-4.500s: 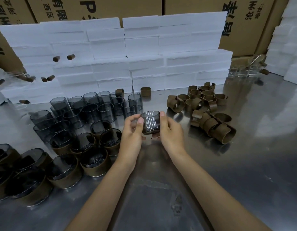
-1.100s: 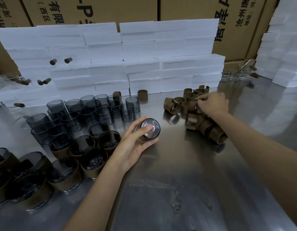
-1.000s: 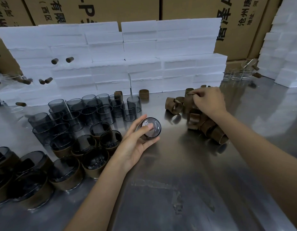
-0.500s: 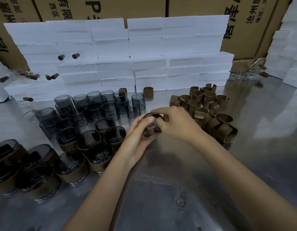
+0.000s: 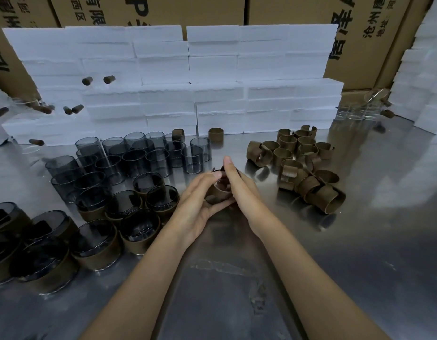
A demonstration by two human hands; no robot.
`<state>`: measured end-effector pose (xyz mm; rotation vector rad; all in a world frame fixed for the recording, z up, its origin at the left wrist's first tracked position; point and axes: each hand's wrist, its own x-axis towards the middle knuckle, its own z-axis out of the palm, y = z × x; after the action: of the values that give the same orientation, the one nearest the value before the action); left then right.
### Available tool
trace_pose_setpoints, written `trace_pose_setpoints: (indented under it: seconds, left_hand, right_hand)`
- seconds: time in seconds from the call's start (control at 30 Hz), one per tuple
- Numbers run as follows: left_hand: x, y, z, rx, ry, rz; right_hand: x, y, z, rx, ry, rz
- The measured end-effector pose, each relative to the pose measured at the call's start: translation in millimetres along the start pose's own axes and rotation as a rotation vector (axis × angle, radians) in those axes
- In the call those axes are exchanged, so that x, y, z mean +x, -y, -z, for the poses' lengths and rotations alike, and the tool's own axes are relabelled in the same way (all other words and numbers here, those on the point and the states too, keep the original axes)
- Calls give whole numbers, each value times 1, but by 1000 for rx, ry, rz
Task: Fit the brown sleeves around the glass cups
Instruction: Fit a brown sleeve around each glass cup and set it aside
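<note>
Over the middle of the steel table (image 5: 237, 278), my left hand (image 5: 200, 204) cradles a smoky glass cup with a brown sleeve (image 5: 221, 191) wrapped round it. My right hand (image 5: 239, 190) grips the sleeve from the right, its fingers over the top. The cup is mostly hidden between the two hands. To the right lies a heap of loose brown sleeves (image 5: 303, 165). Bare smoky glass cups (image 5: 138, 158) stand in a cluster to the left. Cups with sleeves on them (image 5: 94, 241) stand nearer at the front left.
A wall of white foam blocks (image 5: 188, 82) runs along the table's back, with cardboard cartons (image 5: 359, 33) behind it. A single sleeve (image 5: 216, 134) stands at the foot of the blocks. Clear glasses (image 5: 359, 111) lie at the back right beside more foam blocks (image 5: 423, 82).
My right hand fetched a brown sleeve from the heap and brought it to the cup in my left hand. Both hands now close round the cup with the sleeve on it.
</note>
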<state>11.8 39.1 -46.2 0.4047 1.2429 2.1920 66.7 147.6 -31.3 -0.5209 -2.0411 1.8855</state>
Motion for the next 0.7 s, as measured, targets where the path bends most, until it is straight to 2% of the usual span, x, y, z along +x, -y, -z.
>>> trace_pose_setpoints:
  seconds: [0.23,0.6,0.7]
  left_hand:
    - [0,0,1,5,0,28]
    - [-5,-4,0,-7,15,92]
    - [-7,-4,0,-5,0,97]
  right_hand:
    - [1,-4,-1,139,-72,29]
    - [1,-13,-1,98,-143,43]
    - [3,-15,0,164,-177,21]
